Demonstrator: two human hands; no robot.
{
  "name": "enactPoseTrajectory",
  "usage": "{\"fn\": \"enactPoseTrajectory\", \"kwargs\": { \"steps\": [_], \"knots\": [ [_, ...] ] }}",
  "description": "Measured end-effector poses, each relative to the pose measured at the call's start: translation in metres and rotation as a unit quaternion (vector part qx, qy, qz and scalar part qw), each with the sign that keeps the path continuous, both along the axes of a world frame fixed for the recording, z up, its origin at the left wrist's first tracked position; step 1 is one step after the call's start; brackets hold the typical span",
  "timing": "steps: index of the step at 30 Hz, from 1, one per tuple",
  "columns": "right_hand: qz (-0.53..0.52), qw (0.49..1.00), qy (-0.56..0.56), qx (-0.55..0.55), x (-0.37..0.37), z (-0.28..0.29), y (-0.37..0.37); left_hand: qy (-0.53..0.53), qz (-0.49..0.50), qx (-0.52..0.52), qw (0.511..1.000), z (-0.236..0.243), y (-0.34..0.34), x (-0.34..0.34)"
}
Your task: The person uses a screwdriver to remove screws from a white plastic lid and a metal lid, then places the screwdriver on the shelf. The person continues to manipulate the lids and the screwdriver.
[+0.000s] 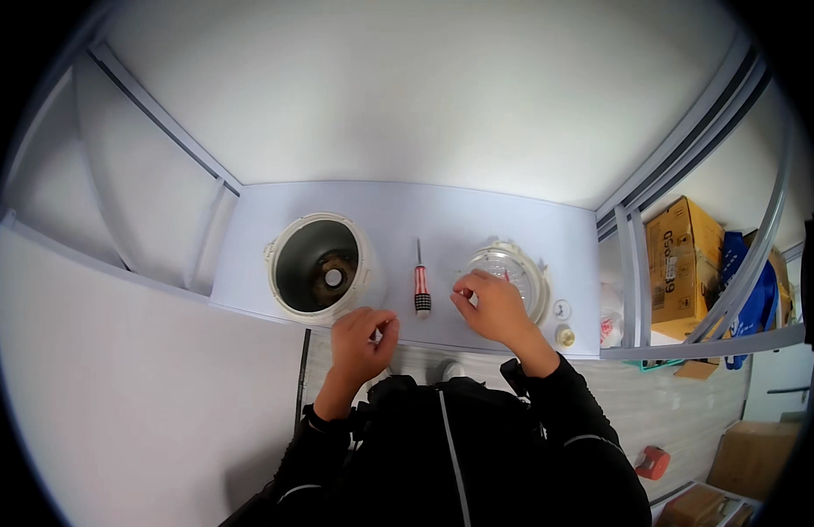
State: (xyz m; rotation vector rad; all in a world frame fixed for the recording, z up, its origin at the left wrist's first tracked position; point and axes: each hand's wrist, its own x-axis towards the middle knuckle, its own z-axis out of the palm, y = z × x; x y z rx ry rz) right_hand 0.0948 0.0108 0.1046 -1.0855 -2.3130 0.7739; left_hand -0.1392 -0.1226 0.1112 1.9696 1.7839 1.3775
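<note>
In the head view, the screwdriver lies on the bench between a white-rimmed pot and a round lid, its long axis running away from the person, handle end nearest the body. It is right of and slightly beyond the left hand, which curls loosely by the pot's near rim with nothing visible in it, fingertip contact unclear. The right hand, thumb and forefinger narrowly apart, appears empty over the lid's left side, about equally near the handle.

Bright, soft lt; edges bent, corners blk.
</note>
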Motion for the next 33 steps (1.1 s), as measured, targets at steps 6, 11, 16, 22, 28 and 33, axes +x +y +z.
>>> {"fn": "enactPoseTrajectory", "kwargs": {
  "steps": [6,11,16,22,28,33],
  "knots": [
    [-0.046,0.996,-0.074,-0.036,-0.062,-0.031,-0.012,0.024,0.030,0.043,0.998,0.009,-0.014,-0.069],
    [-0.094,0.981,-0.165,-0.043,-0.105,-0.072,-0.026,0.103,0.040,0.060,0.992,0.015,-0.023,-0.117],
    [-0.170,0.959,-0.227,-0.014,-0.133,-0.102,-0.035,0.112,-0.007,0.034,0.993,0.009,-0.028,-0.165],
    [-0.236,0.954,-0.167,-0.077,-0.143,-0.127,-0.041,0.139,-0.087,0.012,0.986,0.006,-0.028,-0.208],
    [-0.289,0.956,0.040,0.001,-0.152,-0.114,-0.071,0.160,-0.122,0.042,0.979,-0.005,-0.014,-0.229],
    [-0.306,0.942,0.120,0.067,-0.161,-0.046,-0.097,0.141,-0.154,0.071,0.975,-0.013,-0.003,-0.226]
  ]
}}
